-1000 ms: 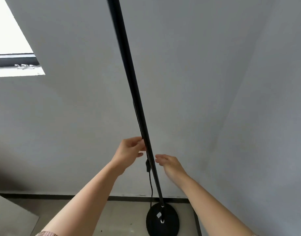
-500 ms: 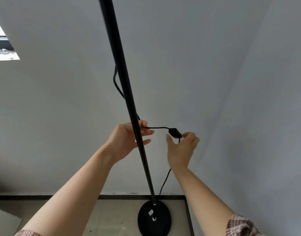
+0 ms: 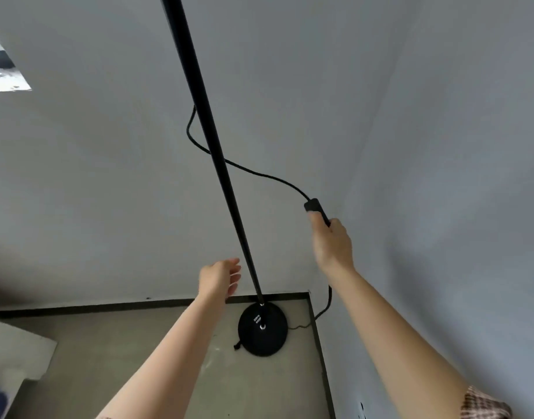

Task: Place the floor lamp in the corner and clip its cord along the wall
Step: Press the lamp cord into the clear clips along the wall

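The black floor lamp stands in the room's corner, its thin pole (image 3: 217, 164) rising from a round black base (image 3: 262, 329) on the floor. A black cord (image 3: 259, 173) loops off the pole to the right, ending in an inline switch (image 3: 315, 208). My right hand (image 3: 332, 243) is closed around the cord just below that switch, held up near the corner of the walls. The cord drops on from my hand down to the floor behind the base. My left hand (image 3: 220, 279) hovers left of the pole with fingers loosely apart, holding nothing.
Two grey walls meet at the corner (image 3: 350, 182), with a dark skirting strip (image 3: 108, 306) along the floor. A window edge (image 3: 3, 74) shows at the upper left. A pale flat object (image 3: 18, 352) lies on the floor at the lower left.
My right hand has pulled the cord and switch out to the right, away from the pole. My left hand has let go of the pole and cord and dropped lower.
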A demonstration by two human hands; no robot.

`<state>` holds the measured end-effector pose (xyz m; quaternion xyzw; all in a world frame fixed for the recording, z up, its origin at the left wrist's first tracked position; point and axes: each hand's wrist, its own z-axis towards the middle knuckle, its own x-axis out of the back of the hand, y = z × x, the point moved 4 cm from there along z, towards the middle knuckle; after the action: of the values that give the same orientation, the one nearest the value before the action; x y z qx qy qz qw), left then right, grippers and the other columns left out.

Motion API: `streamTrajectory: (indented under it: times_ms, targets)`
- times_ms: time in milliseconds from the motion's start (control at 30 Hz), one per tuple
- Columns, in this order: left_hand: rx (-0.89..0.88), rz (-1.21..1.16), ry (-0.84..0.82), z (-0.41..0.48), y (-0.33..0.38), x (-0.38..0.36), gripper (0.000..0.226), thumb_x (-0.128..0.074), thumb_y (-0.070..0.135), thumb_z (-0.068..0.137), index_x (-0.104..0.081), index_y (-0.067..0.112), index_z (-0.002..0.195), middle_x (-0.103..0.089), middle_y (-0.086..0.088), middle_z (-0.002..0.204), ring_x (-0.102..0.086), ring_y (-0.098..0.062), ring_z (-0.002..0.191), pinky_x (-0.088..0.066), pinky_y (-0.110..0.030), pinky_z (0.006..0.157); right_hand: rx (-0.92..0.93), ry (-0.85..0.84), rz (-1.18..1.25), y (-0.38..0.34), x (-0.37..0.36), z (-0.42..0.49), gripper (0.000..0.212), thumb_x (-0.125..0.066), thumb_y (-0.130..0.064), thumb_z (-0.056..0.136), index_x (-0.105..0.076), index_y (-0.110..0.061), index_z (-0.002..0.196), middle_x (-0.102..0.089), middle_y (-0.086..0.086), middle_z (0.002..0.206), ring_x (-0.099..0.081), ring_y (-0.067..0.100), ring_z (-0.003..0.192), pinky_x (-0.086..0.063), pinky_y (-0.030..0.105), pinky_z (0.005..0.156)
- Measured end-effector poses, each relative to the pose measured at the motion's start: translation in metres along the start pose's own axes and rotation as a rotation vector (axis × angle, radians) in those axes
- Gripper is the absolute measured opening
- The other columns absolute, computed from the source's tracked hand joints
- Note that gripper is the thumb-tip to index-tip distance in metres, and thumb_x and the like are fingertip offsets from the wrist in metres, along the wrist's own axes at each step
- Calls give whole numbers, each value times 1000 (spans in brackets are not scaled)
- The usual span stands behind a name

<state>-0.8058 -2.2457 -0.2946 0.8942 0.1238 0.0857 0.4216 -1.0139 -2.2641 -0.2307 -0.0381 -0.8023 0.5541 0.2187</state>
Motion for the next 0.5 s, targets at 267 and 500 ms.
streamTrajectory:
  times_ms: [267, 500]
  targets:
    - [-270, 627, -586, -34, -42, -58, 50, -39, -10, 83, -59, 11, 124, -62, -5, 127, -53, -16, 121, -42, -30, 103, -275, -63, 637, 84, 24, -32, 14, -51, -3, 93, -58, 0, 82, -42, 5, 59, -39, 10, 38, -32, 19, 32]
    - [-448, 1027, -1077, -32, -139, -95, 33, -55, 23, 92, -60, 20, 124, -60, 4, 130, -53, -9, 119, -38, -16, 97, -102, -12, 851, 108, 26, -31, 11, -49, -6, 96, -59, -1, 93, -65, 11, 69, -70, 20, 59, -60, 27, 57]
